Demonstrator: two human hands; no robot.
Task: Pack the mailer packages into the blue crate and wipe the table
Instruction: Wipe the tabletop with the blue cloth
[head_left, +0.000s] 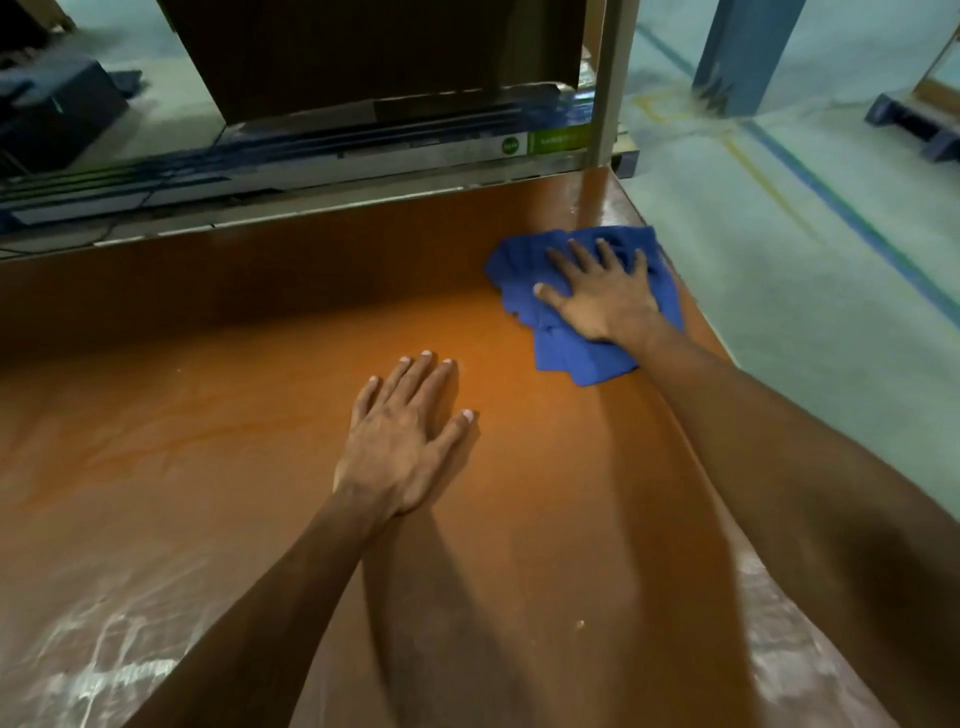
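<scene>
While flat right hand (602, 299) presses cloth (571, 358), left hand (400, 441) flat on table (182, 415), box (363, 52) behind

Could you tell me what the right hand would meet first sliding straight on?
The right hand, flat on the blue cloth, would likely reach the table's far edge by the grey post first.

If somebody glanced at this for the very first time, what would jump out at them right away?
The bright blue cloth at the far right corner of the orange-brown table, with the right hand spread flat on it. Next, the left hand lying flat on the bare tabletop near the middle. Pale streaky patches show along the table's near edge.
</scene>
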